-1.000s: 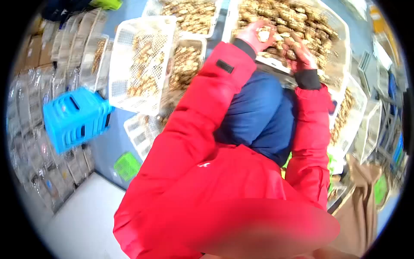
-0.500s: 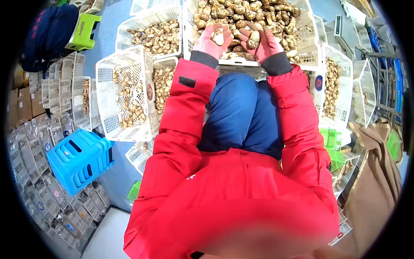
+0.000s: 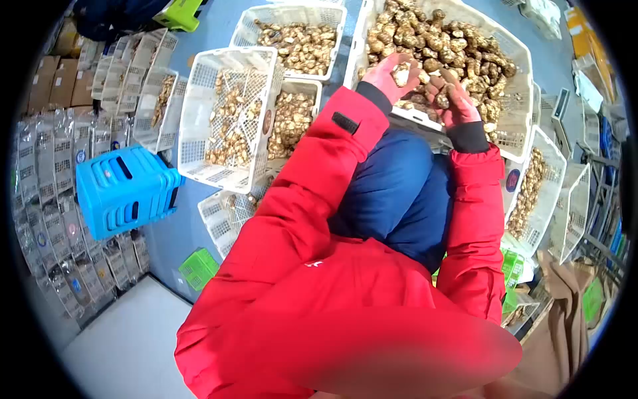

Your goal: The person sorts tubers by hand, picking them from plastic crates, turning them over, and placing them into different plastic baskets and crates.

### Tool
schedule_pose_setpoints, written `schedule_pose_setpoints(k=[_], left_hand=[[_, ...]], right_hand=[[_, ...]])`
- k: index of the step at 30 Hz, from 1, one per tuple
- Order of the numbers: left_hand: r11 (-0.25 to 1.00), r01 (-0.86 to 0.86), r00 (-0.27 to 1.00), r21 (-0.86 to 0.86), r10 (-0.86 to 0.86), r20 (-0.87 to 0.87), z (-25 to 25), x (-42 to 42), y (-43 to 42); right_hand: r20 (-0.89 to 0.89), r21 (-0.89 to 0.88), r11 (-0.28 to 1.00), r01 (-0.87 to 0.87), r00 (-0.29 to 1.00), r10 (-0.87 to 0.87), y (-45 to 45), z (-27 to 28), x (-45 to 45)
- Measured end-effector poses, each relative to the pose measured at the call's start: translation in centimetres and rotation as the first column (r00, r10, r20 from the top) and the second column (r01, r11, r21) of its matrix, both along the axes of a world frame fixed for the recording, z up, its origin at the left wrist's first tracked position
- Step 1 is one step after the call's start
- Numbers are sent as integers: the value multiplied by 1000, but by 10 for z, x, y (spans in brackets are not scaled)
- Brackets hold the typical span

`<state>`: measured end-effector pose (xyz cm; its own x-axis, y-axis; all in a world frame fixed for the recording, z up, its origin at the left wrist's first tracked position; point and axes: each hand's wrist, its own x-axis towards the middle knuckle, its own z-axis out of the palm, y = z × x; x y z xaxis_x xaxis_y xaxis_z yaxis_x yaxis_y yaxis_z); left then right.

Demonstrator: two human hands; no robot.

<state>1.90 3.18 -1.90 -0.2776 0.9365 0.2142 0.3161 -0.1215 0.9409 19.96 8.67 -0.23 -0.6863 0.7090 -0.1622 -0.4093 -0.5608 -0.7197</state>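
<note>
My left hand (image 3: 391,76), in a pink glove, is closed around a pale matsutake-like mushroom (image 3: 401,74) with dark patches. My right hand (image 3: 458,101), gloved too, has its fingers around a browner mushroom (image 3: 442,100). Both hands are over the near side of a large white plastic crate (image 3: 446,125). A heap of brown and cream mushrooms (image 3: 458,46) fills much of that crate. The palm side of each glove is partly turned up, and the held mushrooms partly hide the fingers.
Left of the big crate are white baskets (image 3: 261,100) with smaller mushrooms. Another basket of them (image 3: 531,193) stands on the right. A blue plastic stool (image 3: 126,189) is farther left, a green basket (image 3: 199,268) is on the floor, and brown cloth (image 3: 558,319) lies at lower right.
My view has turned, so the crates and hands appear farther right. The hands have drawn closer together, each still holding a mushroom.
</note>
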Motion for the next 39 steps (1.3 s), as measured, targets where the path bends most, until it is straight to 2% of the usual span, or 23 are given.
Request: schedule_pose_setpoints(k=[2,3,5,7,9,11,12,14,15,17,18,20,23,25,26,30,31,32,33,34,36,38,39], left_hand=[[999,-9,939,53,-10,343,12,7,-6],[996,-88,996,-24,87,-30,19,6,-8],[973,-38,964,-227,-24,-264,32,1,-12],[984,-30,961,-174,-20,-277,13,-1,-5],[993,-5,983,-119,-16,-181,-6,-2,1],[995,5,995,-100,-14,-94,-11,0,2],[995,4,997,-101,-12,-76,-7,-2,2],[990,-105,977,-97,84,-198,4,2,-3],[983,-160,958,-93,132,-256,11,4,-5],[990,-133,972,45,139,-190,-26,3,6],[995,-72,997,64,72,-4,-20,3,4],[992,19,927,125,-64,370,-6,5,0],[997,-49,997,53,46,60,1,3,-4],[990,-143,950,18,142,-278,-2,1,-3],[993,-118,969,26,121,-214,-1,1,-3],[986,-163,934,-18,148,-324,1,2,-4],[996,-91,995,21,92,-42,-27,1,8],[997,-33,971,76,14,239,-30,1,16],[998,-50,999,39,49,17,-37,1,12],[997,-81,975,13,82,-207,4,2,-5],[999,-4,1000,45,5,-23,-65,-3,22],[992,-123,945,-11,114,-308,4,4,-5],[998,-55,994,-1,55,99,-2,5,-3]], right_hand=[[43,10,998,60,997,-60,-6,3,2],[44,13,999,50,998,-51,-7,4,3],[64,15,998,58,996,-59,-8,8,3],[139,24,998,61,988,-64,-6,8,2],[151,153,987,50,986,-73,-3,5,1],[39,-53,995,87,996,-85,-6,13,-3],[49,-61,995,82,996,-79,-3,8,-3],[23,29,996,84,996,-85,-8,10,-2],[-9,-29,997,66,998,-66,-9,15,-2],[13,-51,996,67,998,-67,-5,8,0],[-9,-33,998,52,999,-52,-7,11,2],[-26,-36,999,29,999,-30,-7,10,2],[-11,-24,999,35,999,-35,-10,14,1],[3,-11,999,33,999,-33,-8,12,3],[-13,-5,998,61,998,-61,-8,10,1],[-23,-52,997,62,998,-63,-8,11,2],[-19,-48,997,59,998,-60,-8,11,2],[-15,-46,997,57,998,-58,-7,12,2],[-19,-50,998,49,999,-50,-5,9,2],[-25,-54,998,40,999,-41,-2,4,2],[-22,-65,996,61,998,-62,-5,7,2],[-26,-59,996,61,998,-63,-5,4,3],[-28,-56,997,60,998,-62,-4,3,3]])
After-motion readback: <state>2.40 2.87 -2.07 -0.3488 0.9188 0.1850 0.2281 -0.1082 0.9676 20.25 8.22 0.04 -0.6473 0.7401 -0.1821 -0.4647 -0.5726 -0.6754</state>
